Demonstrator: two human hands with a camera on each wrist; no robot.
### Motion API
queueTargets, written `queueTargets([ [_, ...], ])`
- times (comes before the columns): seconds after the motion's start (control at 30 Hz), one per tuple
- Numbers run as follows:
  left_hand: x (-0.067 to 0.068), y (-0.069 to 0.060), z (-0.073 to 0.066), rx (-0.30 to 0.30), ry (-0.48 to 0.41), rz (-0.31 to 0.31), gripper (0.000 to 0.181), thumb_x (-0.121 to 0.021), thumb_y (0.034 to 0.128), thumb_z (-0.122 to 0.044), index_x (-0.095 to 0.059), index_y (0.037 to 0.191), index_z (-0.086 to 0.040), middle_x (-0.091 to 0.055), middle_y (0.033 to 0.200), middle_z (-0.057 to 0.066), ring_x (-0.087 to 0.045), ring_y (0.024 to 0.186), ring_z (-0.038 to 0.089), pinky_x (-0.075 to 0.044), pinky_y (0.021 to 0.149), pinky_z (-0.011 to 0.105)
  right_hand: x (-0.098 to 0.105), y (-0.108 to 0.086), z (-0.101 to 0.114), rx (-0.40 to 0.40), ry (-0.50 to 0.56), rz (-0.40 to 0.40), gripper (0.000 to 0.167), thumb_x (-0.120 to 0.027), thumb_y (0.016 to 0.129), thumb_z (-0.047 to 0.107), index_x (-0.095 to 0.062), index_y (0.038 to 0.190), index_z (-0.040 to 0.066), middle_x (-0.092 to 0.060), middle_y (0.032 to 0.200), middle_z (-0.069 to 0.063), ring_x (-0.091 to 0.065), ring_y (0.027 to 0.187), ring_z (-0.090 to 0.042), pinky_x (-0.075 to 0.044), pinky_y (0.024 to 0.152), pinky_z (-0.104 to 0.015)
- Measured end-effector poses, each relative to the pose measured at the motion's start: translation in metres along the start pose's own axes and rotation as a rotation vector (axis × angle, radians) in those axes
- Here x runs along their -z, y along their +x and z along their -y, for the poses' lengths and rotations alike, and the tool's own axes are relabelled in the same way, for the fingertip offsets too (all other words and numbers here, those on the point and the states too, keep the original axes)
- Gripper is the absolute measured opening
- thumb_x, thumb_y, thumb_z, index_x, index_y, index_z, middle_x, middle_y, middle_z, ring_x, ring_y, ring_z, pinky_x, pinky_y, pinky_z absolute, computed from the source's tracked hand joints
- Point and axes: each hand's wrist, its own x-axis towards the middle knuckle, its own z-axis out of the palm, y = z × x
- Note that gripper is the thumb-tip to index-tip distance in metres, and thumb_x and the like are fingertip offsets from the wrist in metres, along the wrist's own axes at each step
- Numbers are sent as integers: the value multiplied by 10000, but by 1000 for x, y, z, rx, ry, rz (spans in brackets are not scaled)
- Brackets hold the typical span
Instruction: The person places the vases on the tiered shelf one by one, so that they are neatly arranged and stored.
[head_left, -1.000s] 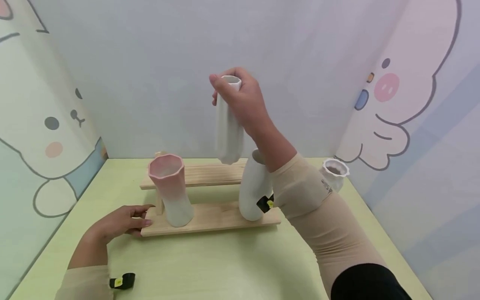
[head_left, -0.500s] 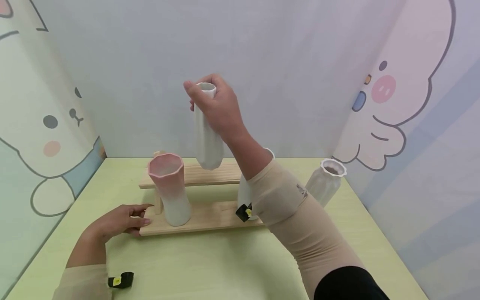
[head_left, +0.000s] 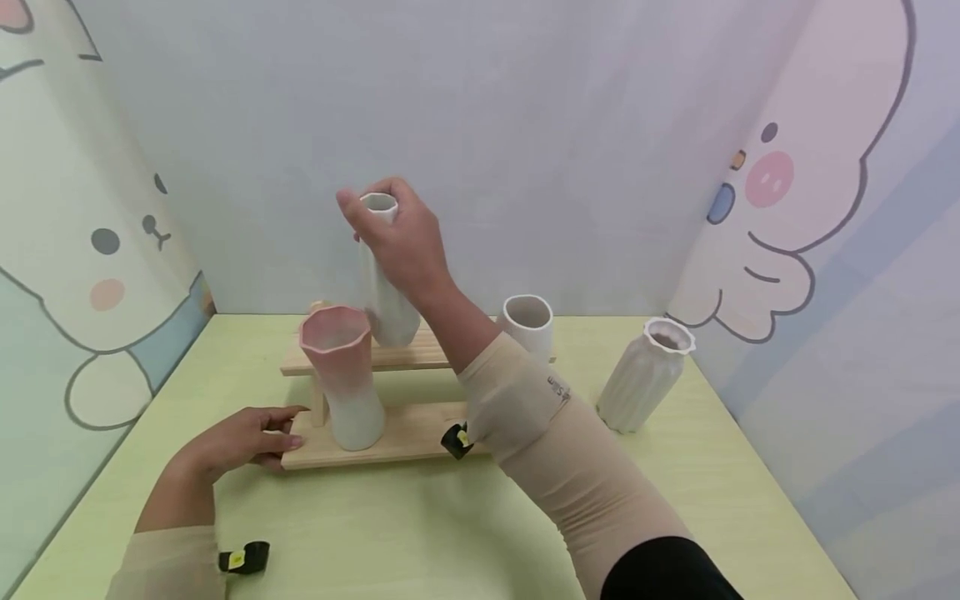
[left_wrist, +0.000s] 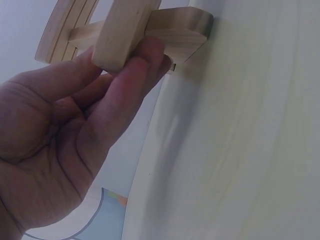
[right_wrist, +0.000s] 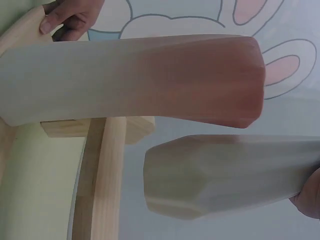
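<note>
My right hand (head_left: 405,246) grips a slim white faceted vase (head_left: 392,312) near its rim and holds it upright over the upper board (head_left: 427,354) of a two-tier wooden shelf. In the right wrist view the base of this white vase (right_wrist: 175,177) hangs a small gap above that board. My left hand (head_left: 243,442) pinches the left end of the lower board (head_left: 420,437), thumb on one face and fingers on the other, as the left wrist view shows. A pink-and-white vase (head_left: 347,379) stands on the lower board's left part, near the held vase.
A smooth white vase (head_left: 529,329) stands at the shelf's right side, partly hidden by my right forearm. Farther right, a ribbed white vase with a wavy rim (head_left: 643,379) stands on the pale green table (head_left: 360,533). A cartoon-printed backdrop (head_left: 570,150) encloses the back and sides.
My right hand has carried the white vase leftward and down, to just above the upper board's left part. The ribbed vase has come into fuller view. My left hand stays on the shelf.
</note>
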Motion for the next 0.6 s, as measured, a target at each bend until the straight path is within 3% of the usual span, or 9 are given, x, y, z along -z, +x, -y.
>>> queueTargets([
  [0.27,-3,0,-2,-10,-8,-4,659,-672,940,-254,-394,1447,63,-489,927,117,-653,772,183,-562,713,304,-13,4,-16,-18,8,35,336,-633,917,502,-554,1015,191,-675,801,-28,-598,717,-130,-488,602,-280],
  [0.6,-6,0,-5,12,-15,-6,704,-679,934,-280,-365,1472,48,-476,890,103,-641,778,185,-552,711,301,-24,5,-24,-47,10,97,350,-613,924,527,-544,1030,200,-654,785,24,-584,735,-129,-481,628,-267],
])
